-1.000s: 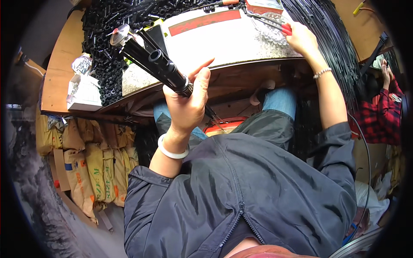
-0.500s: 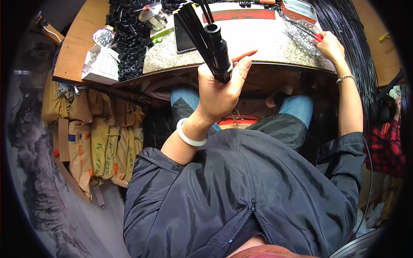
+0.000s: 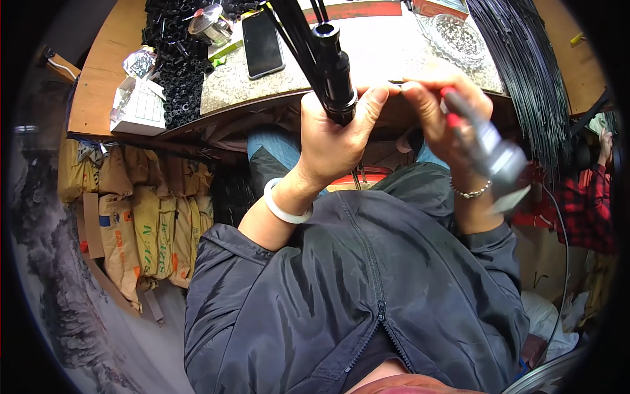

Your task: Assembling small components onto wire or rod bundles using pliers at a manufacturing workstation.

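My left hand [image 3: 335,134], a white bangle at its wrist, is closed around a bundle of black rods. A stepped, shiny black tube [image 3: 335,72] stands up among them, its open end toward me. Just right of it, my right hand [image 3: 446,111] is raised with thumb and forefinger pinched close to my left fingertips. Anything between those fingertips is too small to name. A red-handled tool [image 3: 482,134] is tucked in the same hand, its grey part smeared by motion. Beyond my right hand, a clear glass dish [image 3: 483,54] holds small silvery bits.
A phone [image 3: 262,46] lies on the speckled tabletop beside a heap of small black parts [image 3: 172,72]. Near them are a metal jar [image 3: 211,27] and a white box [image 3: 141,108]. Long thin black rods [image 3: 525,79] line the right side. A checked sleeve [image 3: 590,210] shows a person there.
My right hand has come left and nearer, from the glass dish to my left fingertips, with the red-handled tool swung back. My left hand still holds the bundle. The view has shifted slightly.
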Tool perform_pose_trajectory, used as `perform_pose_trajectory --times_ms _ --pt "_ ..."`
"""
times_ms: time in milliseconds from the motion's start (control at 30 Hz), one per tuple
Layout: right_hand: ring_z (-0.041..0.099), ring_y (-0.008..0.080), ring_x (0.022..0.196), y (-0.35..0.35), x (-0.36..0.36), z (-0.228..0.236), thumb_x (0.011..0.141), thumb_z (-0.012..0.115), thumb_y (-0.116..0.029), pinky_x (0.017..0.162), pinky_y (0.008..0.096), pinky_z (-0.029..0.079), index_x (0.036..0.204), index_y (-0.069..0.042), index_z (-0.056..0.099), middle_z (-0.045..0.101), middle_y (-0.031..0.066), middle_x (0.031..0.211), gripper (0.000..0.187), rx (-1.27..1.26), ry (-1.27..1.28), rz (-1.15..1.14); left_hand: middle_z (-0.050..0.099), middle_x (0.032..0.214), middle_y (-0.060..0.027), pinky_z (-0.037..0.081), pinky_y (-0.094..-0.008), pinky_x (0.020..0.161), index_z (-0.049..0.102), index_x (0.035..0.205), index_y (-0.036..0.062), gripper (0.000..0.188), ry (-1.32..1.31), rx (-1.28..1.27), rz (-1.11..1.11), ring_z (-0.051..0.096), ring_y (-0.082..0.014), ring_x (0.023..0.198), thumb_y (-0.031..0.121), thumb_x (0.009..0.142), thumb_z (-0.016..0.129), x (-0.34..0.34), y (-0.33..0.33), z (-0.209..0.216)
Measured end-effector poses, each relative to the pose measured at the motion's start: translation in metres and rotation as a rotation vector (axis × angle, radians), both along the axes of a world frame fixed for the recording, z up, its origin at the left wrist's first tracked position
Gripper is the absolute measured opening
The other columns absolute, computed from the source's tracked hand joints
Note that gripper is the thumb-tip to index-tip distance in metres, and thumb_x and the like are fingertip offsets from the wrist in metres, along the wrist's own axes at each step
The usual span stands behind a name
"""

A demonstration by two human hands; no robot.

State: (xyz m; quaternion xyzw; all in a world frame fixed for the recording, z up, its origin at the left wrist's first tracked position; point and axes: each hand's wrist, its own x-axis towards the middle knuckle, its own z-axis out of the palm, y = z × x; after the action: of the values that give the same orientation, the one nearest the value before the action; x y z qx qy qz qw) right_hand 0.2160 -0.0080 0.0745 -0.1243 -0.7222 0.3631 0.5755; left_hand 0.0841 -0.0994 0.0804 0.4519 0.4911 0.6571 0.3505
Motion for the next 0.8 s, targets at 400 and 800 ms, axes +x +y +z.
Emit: perform_pose_trajectory --times_ms 400,800 --pt "0.055 0.0168 0.062 -0.024 -0.027 0.005 0.076 0.074 -0.007 0.060 0.0289 0.050 0.089 -0.001 0.062 0.059 0.0069 0.071 0.019 0.471 0.007 -0.061 0.067 0.085 -0.0068 0.049 -0.0242 0.067 0.063 0.102 -0.0059 0.024 0.059 0.266 -0.016 0.059 -0.0083 0.076 0.009 0.083 0.063 -0.002 0.000 -0.012" --pt "0.065 0.0168 0.070 -0.024 -0.038 -0.003 0.071 0.073 -0.018 0.062 0.0269 0.046 0.087 -0.011 0.064 0.067 0.0007 0.078 0.019 0.434 0.091 -0.143 0.067 0.084 -0.0076 0.050 -0.0246 0.068 0.064 0.102 -0.0050 0.027 0.049 0.341 0.004 0.060 -0.0091 0.075 0.011 0.080 0.065 -0.004 0.002 -0.014"
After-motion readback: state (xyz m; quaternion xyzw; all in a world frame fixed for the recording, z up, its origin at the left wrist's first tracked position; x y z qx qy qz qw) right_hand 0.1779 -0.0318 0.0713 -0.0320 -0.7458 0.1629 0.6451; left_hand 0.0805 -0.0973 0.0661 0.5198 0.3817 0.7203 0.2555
